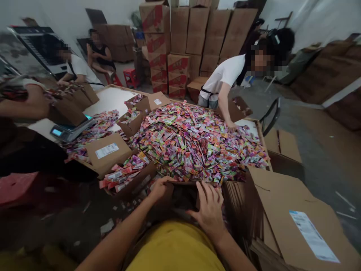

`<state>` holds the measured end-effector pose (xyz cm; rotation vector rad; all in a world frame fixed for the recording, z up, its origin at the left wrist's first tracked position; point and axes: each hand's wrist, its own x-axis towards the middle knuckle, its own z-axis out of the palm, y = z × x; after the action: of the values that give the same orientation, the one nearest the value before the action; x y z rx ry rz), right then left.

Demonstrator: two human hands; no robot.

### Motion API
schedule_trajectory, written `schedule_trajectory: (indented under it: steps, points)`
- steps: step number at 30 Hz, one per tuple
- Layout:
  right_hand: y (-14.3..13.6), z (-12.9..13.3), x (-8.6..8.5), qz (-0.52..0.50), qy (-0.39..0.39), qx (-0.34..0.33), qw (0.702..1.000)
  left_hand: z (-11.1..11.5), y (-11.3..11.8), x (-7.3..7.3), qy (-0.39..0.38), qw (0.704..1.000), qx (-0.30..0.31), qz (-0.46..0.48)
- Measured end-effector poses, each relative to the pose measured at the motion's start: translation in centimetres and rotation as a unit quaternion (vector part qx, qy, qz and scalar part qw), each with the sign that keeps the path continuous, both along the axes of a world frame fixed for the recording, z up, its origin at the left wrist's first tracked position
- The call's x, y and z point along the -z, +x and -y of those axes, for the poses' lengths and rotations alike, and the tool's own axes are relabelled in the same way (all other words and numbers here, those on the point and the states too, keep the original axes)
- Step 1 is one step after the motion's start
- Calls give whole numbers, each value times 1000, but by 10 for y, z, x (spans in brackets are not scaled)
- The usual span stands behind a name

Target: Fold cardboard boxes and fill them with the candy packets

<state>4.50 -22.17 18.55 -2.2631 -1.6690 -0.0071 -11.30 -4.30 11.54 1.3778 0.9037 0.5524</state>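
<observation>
Both hands gripping a small brown cardboard box [183,197] at the table's near edge: left hand [161,188] curled over its left rim, right hand [208,212] spread flat, fingers splayed, on its right flap. Box mouth facing up, long axis running left to right. Just beyond, heaped glossy candy sachets [194,143], thin, oblong, pink, purple, green.

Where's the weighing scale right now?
In the head view the scale sits at the left side of the table, beside the left edge of the pile of colourful packets and just behind an open cardboard box.
</observation>
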Motion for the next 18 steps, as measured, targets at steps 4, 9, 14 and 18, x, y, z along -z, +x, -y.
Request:
schedule_trajectory:
  steps: [4, 9, 14, 18]
  points:
    - [9, -15, -7, -12, -27, -41, 999, -3, 0, 5, 8, 1000, -14, -7]
    - [21, -15, 3, -139, -115, -87, 980, 2, -3, 10, 8, 998, -61, 13]
    - [37, -26, 3, -199, -170, -60, 963, 3, -17, -3, -39, 997, -1, 72]
    - [39, -36, -5, -228, -204, -99, 947, 1, -28, -28, 67, 978, 184, -76]
